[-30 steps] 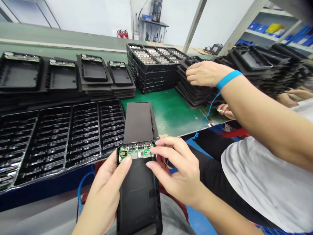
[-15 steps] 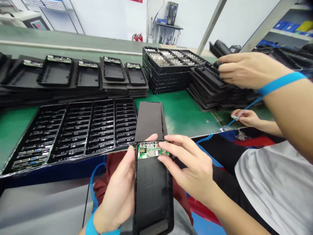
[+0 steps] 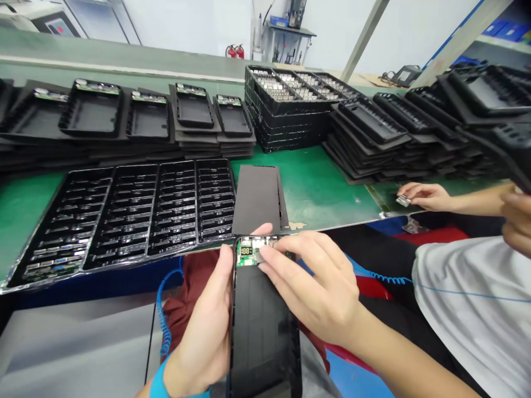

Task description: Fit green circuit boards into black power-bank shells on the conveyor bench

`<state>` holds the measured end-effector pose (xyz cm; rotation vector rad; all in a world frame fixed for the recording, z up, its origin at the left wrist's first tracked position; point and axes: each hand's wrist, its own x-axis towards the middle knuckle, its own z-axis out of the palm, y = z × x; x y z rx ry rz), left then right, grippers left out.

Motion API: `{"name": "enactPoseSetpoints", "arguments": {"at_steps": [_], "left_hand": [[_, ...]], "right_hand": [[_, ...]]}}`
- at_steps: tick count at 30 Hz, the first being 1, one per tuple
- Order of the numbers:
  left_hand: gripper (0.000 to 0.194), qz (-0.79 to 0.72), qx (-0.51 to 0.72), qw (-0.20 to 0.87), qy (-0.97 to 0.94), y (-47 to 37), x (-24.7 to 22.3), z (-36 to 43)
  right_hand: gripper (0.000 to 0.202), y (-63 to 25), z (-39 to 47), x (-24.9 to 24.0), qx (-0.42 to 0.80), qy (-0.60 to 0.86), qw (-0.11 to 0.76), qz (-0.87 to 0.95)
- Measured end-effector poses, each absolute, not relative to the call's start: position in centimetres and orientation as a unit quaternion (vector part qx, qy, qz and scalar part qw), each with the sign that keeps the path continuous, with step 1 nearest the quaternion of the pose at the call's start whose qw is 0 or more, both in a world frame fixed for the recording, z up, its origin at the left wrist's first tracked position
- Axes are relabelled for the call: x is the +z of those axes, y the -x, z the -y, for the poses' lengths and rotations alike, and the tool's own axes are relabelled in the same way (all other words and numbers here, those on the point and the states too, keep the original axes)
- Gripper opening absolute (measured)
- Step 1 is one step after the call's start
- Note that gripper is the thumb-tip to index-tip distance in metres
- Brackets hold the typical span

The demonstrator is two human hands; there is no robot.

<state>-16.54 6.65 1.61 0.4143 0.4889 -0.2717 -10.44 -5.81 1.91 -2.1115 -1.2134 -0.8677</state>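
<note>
A long black plastic casing [image 3: 265,331] lies lengthwise in front of me, tilted, its far end close to the bench edge. My left hand [image 3: 203,326] is closed around its left side, thumb on the rim and a fingertip showing past the far end. Set in that far end is a green circuit board [image 3: 246,261] with a small digit display. The fingers of my right hand [image 3: 319,282] are pressed together on the board's right part and cover it. Just beyond, a dark grey flat sheet [image 3: 257,193] rests on the bench over another dark piece.
A black compartment tray [image 3: 153,213] with a few boards stands at left. Behind are stacked casings with boards [image 3: 149,119], stacked parts trays [image 3: 290,127] and more casings [image 3: 373,121]. At right, a co-worker's hand [image 3: 427,194] holds a small part; a blue coiled cord [image 3: 377,275] hangs nearby.
My right fingers have shifted left along the circuit board, covering more of its middle. The co-worker's raised arm with a black casing has drawn back to the right edge.
</note>
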Motion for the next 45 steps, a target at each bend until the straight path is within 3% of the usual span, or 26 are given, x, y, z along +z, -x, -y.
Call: {"name": "enactPoseSetpoints", "arguments": {"at_steps": [9, 32, 45], "left_hand": [[0.045, -0.258, -0.099, 0.934, -0.226, 16.8, 2.0, -6.4], [0.041, -0.231, -0.087, 0.933, -0.261, 16.8, 1.3, -6.5], [0.046, -0.212, -0.06, 0.929, -0.297, 17.3, 0.6, -6.8]], "right_hand": [[0.011, 10.5, 5.5, 1.6, -0.366, 0.76, 0.233, 0.484], [0.01, 10.8, 5.3, 3.5, -0.109, 0.841, 0.315, 0.425], [0.014, 10.7, 4.7, 3.9, -0.146, 0.826, 0.345, 0.42]]}}
